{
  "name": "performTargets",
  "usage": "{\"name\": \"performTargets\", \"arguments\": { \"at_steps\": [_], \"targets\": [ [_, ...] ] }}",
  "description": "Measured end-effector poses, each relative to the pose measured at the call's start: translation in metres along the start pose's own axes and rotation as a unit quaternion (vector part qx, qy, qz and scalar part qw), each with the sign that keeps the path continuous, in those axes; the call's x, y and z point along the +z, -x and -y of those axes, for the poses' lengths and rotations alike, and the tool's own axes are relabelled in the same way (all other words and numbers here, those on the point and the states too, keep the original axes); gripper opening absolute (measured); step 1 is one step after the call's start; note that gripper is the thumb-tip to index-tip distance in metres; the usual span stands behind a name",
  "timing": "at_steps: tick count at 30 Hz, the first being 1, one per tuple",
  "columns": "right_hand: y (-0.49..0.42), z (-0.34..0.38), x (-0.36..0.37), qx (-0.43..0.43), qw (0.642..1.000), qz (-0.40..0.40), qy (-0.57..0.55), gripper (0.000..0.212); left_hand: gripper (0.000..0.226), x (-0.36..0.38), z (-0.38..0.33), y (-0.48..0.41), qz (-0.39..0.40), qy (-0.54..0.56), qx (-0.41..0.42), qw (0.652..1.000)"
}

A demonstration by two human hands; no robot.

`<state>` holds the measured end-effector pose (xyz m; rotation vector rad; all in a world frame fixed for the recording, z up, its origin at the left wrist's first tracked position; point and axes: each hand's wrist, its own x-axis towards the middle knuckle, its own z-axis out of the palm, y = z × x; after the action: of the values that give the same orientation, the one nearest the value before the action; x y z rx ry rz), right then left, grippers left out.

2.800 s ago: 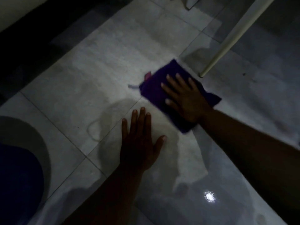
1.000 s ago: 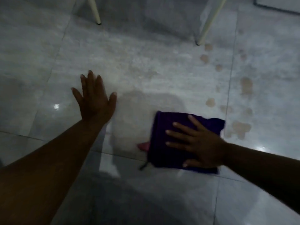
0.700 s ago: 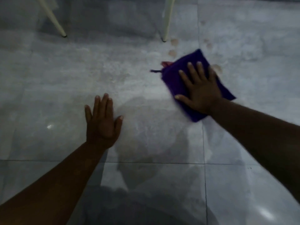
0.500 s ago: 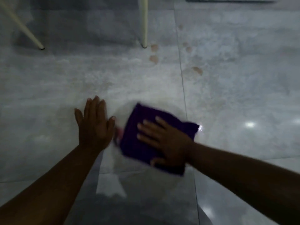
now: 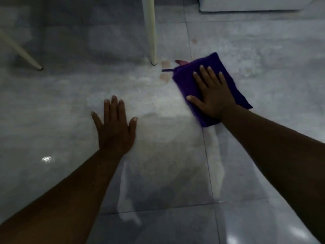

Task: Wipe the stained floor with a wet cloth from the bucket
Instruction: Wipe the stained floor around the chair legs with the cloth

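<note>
A folded purple cloth [image 5: 233, 88] lies flat on the grey tiled floor [image 5: 70, 111], right of centre. My right hand [image 5: 212, 95] presses down on it with fingers spread, palm flat. Brownish stains [image 5: 165, 71] sit just left of the cloth's far corner, near a chair leg; a fainter spot [image 5: 194, 41] lies farther back. My left hand [image 5: 114, 127] rests flat on the bare floor, fingers apart, holding nothing. The floor in front of me shines wet. No bucket is in view.
A cream chair leg [image 5: 150, 32] stands just beyond the stains. A second slanted leg [image 5: 19, 51] ends at the far left. A pale flat object [image 5: 249, 4] lies at the top right edge.
My right hand has swept the cloth from beside my left hand forward and to the right, up to the stains by the chair leg. My left hand stays planted.
</note>
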<state>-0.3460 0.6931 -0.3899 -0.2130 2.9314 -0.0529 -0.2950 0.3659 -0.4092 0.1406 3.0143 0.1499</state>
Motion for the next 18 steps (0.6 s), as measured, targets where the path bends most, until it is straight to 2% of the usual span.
{"name": "performTargets", "arguments": {
  "at_steps": [3,7,10,12,14,18],
  "targets": [
    [-0.033,0.036,-0.001,-0.054,0.998,-0.004,0.018,0.087,0.07,-0.001,0.0,0.002,-0.02,-0.016,0.003,1.0],
    [-0.05,0.067,-0.005,-0.133,0.99,0.01,0.046,0.085,0.07,-0.008,-0.002,0.001,-0.001,0.002,-0.001,1.0],
    [-0.043,0.056,-0.004,-0.248,0.966,0.021,0.074,0.082,0.07,-0.007,-0.001,0.002,-0.006,-0.003,0.005,1.0],
    [-0.048,0.039,-0.008,-0.289,0.953,0.034,0.089,0.08,0.07,-0.007,0.0,0.003,-0.014,-0.012,0.008,1.0],
    [-0.061,0.019,-0.014,-0.258,0.963,0.03,0.075,0.081,0.07,-0.007,0.0,0.003,-0.013,-0.01,0.01,1.0],
    [-0.087,-0.004,-0.02,-0.125,0.992,0.012,0.031,0.079,0.069,-0.006,-0.003,0.003,-0.027,-0.019,0.007,0.999]
  ]
}}
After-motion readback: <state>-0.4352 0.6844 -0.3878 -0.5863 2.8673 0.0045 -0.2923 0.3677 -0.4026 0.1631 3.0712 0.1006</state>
